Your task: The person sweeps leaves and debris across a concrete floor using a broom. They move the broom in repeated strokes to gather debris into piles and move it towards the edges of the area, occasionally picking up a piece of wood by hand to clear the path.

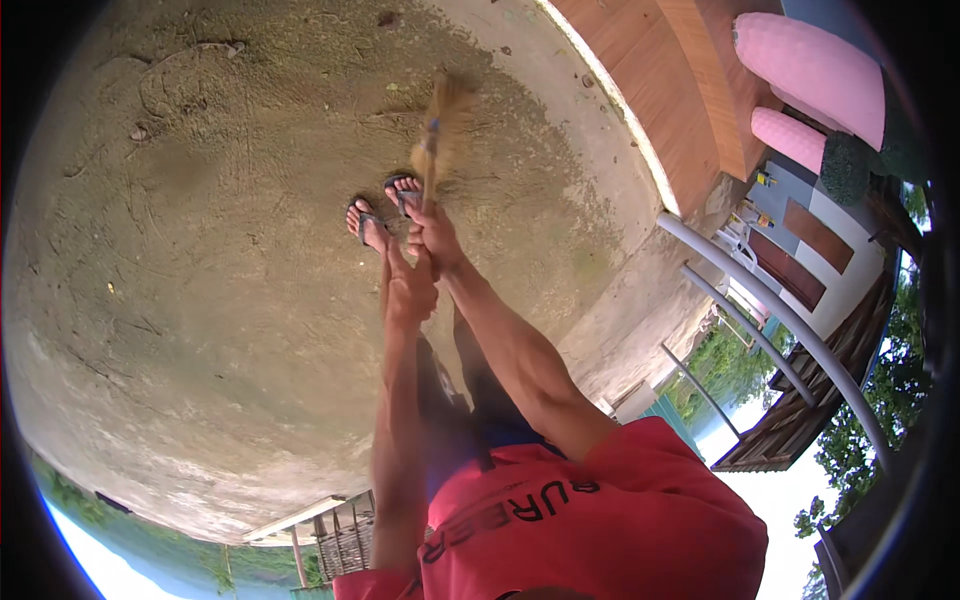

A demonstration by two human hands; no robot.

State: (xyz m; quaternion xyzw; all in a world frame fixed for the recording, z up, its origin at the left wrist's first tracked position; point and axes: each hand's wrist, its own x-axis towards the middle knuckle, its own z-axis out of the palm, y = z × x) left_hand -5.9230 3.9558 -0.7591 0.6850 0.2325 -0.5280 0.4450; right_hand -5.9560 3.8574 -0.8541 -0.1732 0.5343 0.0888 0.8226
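Observation:
A straw broom (432, 140) points away from me over the ground, its bristles blurred by motion. My right hand (435, 242) is closed around the handle, close to my feet in the view. Just below it, my left hand (412, 287) is closed at the handle's near end, thumb side against the right hand. The handle's end is hidden between the two hands. Beyond and beside the hands are my feet in dark flip-flops (367, 220), standing on the dirty ground (230, 280).
Scattered dead leaves (140, 132) and twigs lie on the ground. On the right, a pale-edged tiled porch floor (640, 80) bears pink cushioned seats (815, 75). Grey posts (780, 310) stand beside it. A wooden fence (348, 540) rises behind me on the left.

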